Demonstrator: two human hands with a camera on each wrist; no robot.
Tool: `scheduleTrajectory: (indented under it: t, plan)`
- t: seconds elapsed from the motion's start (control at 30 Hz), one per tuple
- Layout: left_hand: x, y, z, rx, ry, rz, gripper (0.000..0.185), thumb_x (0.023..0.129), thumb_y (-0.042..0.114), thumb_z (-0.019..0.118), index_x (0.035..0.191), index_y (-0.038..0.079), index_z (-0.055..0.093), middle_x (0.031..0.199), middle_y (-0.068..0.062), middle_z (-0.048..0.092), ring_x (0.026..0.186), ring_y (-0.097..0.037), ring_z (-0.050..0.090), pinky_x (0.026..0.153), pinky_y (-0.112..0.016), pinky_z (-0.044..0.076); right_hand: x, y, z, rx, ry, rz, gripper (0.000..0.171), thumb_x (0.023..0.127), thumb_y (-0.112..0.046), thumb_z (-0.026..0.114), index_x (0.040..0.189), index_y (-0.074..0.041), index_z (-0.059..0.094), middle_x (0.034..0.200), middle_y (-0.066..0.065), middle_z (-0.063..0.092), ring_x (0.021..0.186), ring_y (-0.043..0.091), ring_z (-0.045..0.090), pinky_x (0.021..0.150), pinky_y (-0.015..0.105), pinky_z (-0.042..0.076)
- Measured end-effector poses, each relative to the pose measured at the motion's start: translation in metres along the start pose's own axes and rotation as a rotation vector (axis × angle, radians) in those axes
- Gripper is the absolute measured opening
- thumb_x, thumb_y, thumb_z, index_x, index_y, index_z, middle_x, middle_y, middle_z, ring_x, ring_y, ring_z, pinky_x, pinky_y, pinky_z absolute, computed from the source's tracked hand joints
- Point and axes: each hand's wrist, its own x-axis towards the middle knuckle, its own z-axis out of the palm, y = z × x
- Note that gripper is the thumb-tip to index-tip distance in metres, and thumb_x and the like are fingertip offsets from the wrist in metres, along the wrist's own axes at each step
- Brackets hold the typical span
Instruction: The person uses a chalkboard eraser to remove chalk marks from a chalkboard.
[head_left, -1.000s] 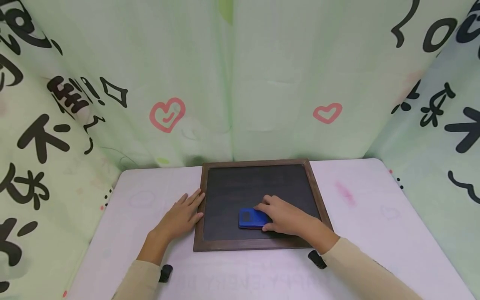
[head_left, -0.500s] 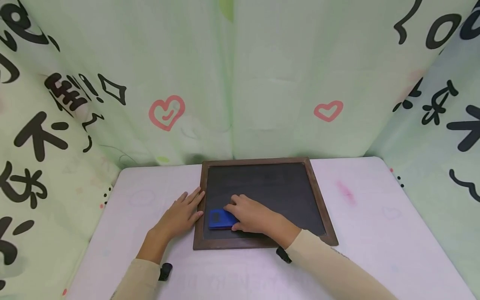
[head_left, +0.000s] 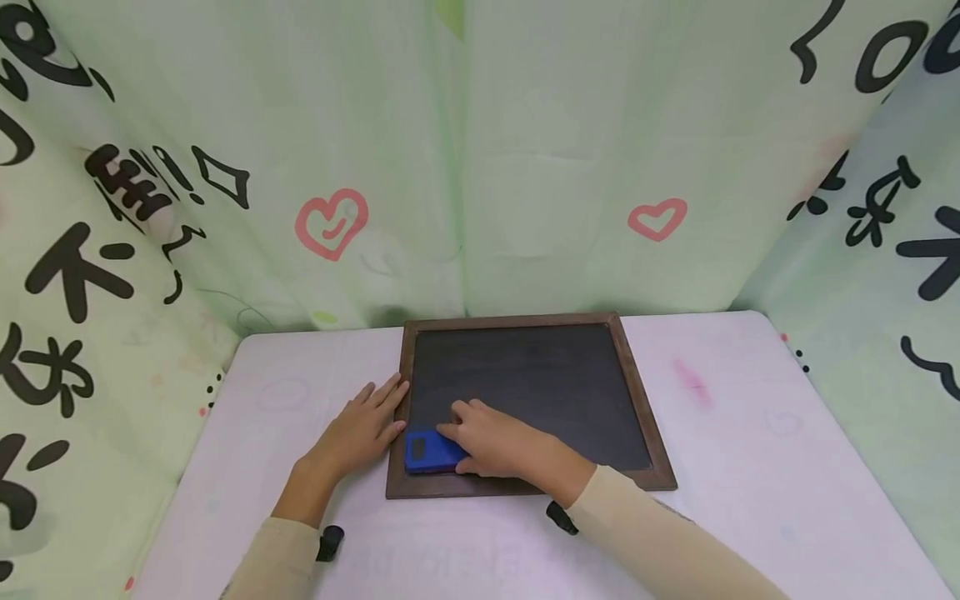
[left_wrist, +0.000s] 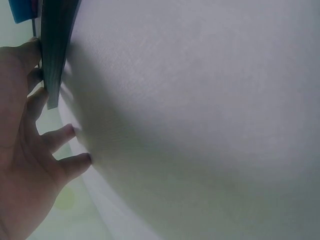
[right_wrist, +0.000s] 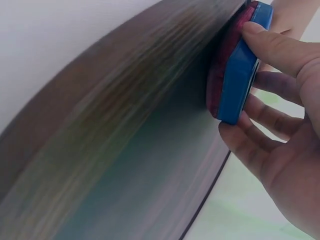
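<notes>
A blackboard (head_left: 525, 375) in a brown wooden frame lies on the table. My right hand (head_left: 498, 442) grips a blue board eraser (head_left: 431, 452) near the board's lower left corner. In the right wrist view, thumb and fingers hold the eraser (right_wrist: 239, 75) by its edges, its dark red pad against the board. My left hand (head_left: 356, 433) lies with fairly straight fingers along the frame's left side. The left wrist view has the left hand (left_wrist: 30, 150) beside the frame's edge (left_wrist: 55, 50), some fingertips touching it and others on the table.
The white table (head_left: 750, 467) extends on both sides of the board and in front of it. A pale green curtain (head_left: 540, 167) with black lettering and pink hearts stands behind and at both sides. Black wrist cameras (head_left: 330, 543) show below the wrists.
My right hand has moved the eraser left across the board, then slightly down toward the lower left corner. The left hand has stayed on the frame.
</notes>
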Motion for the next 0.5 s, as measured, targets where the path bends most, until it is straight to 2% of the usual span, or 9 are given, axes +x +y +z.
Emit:
scheduleTrajectory:
  t: [0.3, 0.5]
  plan:
    - [0.000, -0.001, 0.001, -0.016, -0.008, -0.007, 0.064, 0.108, 0.037, 0.053, 0.164, 0.015, 0.030, 0.172, -0.006, 0.024, 0.151, -0.052, 0.029, 0.115, -0.072, 0.034, -0.018, 0.010, 0.001, 0.032, 0.018, -0.029, 0.061, 0.096, -0.040, 0.075, 0.149, -0.016, 0.058, 0.125, 0.005, 0.059, 0.104, 0.015, 0.054, 0.091, 0.026, 0.055]
    - [0.000, -0.001, 0.001, -0.016, -0.010, -0.005, 0.064, 0.109, 0.037, 0.053, 0.164, 0.015, 0.030, 0.172, -0.006, 0.023, 0.152, -0.051, 0.029, 0.114, -0.073, 0.033, -0.035, 0.026, 0.004, 0.069, 0.031, 0.011, 0.059, 0.094, -0.037, 0.078, 0.147, -0.016, 0.061, 0.121, 0.003, 0.059, 0.102, 0.014, 0.053, 0.088, 0.026, 0.054]
